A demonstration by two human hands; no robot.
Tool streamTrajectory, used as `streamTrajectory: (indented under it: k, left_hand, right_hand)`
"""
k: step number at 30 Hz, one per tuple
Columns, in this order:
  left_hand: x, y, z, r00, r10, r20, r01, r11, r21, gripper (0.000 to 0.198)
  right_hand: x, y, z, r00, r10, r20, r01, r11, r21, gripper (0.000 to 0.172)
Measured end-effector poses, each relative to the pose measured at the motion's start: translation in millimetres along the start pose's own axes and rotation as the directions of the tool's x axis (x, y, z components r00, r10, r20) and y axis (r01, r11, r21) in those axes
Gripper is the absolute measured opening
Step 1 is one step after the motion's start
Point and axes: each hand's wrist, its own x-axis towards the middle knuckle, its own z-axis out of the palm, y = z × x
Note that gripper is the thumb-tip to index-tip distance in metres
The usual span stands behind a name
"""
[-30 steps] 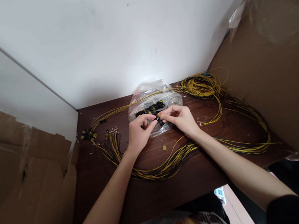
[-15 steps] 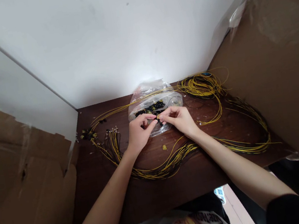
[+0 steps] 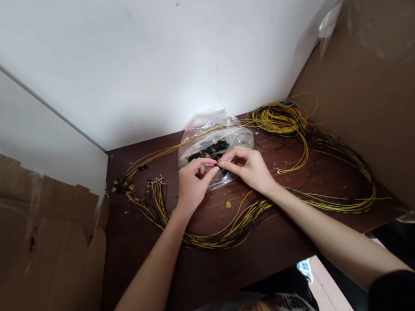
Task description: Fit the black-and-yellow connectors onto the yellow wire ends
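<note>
My left hand (image 3: 193, 183) and my right hand (image 3: 248, 169) meet fingertip to fingertip over the front of a clear plastic bag (image 3: 206, 124). Between the pinched fingertips is a small yellow-and-black part (image 3: 219, 163), mostly covered by the fingers, so its exact kind cannot be made out. Inside the bag lie many small black and yellow pieces (image 3: 217, 147). A single small yellow piece (image 3: 228, 204) rests on the table just below my hands. Under my wrists runs a bundle of yellow and black wires (image 3: 221, 240).
A coil of yellow wire (image 3: 281, 121) lies at the back right of the brown table (image 3: 241, 264). Small black and yellow connectors (image 3: 120, 187) sit at the left end of the wires. Cardboard (image 3: 392, 93) stands on the right, more cardboard (image 3: 28, 249) on the left, a white wall (image 3: 174, 49) behind.
My right fingertips have shifted slightly and now cover more of the small part. My left hand and the things on the table stay as they were.
</note>
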Motion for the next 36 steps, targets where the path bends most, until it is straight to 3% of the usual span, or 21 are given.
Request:
streamTrajectory:
  k: [22, 36]
  left_hand:
    - [-1.3, 1.4, 0.0, 1.000, 0.026, -0.003, -0.026, 0.999, 0.018, 0.016]
    - [-0.9, 1.5, 0.0, 0.999, 0.047, -0.010, -0.047, 0.999, 0.005, 0.017]
  right_hand:
    - [-1.7, -3.3, -1.2, 0.987, -0.139, 0.085, 0.149, 0.980, -0.131, 0.010]
    - [0.6, -2.7, -1.8, 0.996, -0.063, 0.057, 0.066, 0.997, -0.048, 0.009]
